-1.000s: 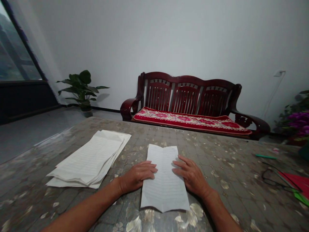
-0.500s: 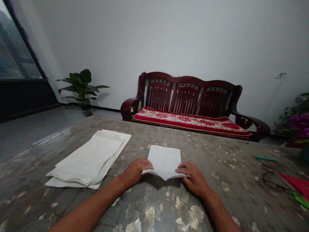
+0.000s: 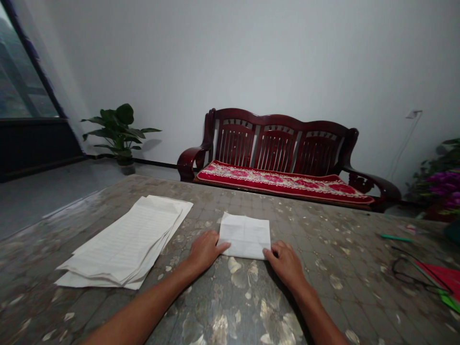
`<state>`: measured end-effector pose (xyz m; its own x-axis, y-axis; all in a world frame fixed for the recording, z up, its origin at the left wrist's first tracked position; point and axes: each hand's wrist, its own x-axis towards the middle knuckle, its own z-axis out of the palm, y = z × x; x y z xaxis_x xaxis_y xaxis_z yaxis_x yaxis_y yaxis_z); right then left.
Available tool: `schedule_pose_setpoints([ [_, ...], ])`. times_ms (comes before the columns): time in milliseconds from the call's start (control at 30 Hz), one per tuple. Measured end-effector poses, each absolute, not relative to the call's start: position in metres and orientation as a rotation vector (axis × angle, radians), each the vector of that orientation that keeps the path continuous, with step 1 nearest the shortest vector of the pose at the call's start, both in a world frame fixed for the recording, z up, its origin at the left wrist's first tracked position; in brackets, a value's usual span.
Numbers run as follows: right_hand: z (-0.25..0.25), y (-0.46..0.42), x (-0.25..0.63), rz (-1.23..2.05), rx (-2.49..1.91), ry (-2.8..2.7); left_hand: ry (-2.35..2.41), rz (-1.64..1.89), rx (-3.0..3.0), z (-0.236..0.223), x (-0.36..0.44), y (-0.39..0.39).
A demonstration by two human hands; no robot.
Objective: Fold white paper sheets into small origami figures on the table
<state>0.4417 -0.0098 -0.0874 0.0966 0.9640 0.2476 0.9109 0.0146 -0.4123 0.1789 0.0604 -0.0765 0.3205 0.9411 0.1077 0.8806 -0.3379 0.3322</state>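
Note:
A white sheet of paper [image 3: 245, 235], folded over with crease lines on its upper face, lies on the patterned tabletop in front of me. My left hand [image 3: 205, 250] grips its near left corner, thumb on top and fingers curled at the left edge. At the near right corner, my right hand [image 3: 285, 262] holds the paper with the thumb on its edge and the other fingers bent. To the left lies a loose stack of lined paper sheets [image 3: 125, 239], apart from both hands.
On the right of the table [image 3: 172, 311] are a green pen [image 3: 396, 238], black-framed glasses [image 3: 409, 274] and a red item [image 3: 442, 278] with a green part. A wooden bench [image 3: 276, 143] stands beyond. Potted plants [image 3: 120, 132] are at both sides.
The near part of the paper, raised and bent with a dip in its middle before, now lies folded flat over the lined face. Both thumbs now press along the near edge.

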Motion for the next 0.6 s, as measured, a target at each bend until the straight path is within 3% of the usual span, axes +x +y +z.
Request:
schedule_pose_setpoints([
  [400,-0.084,-0.011,0.434,-0.076,-2.049,-1.865,1.719,0.355,2.48,-0.071,0.181,0.055],
  [600,-0.073,-0.013,0.428,0.007,-2.18,-1.888,1.758,0.295,2.439,-0.068,0.184,0.053],
])
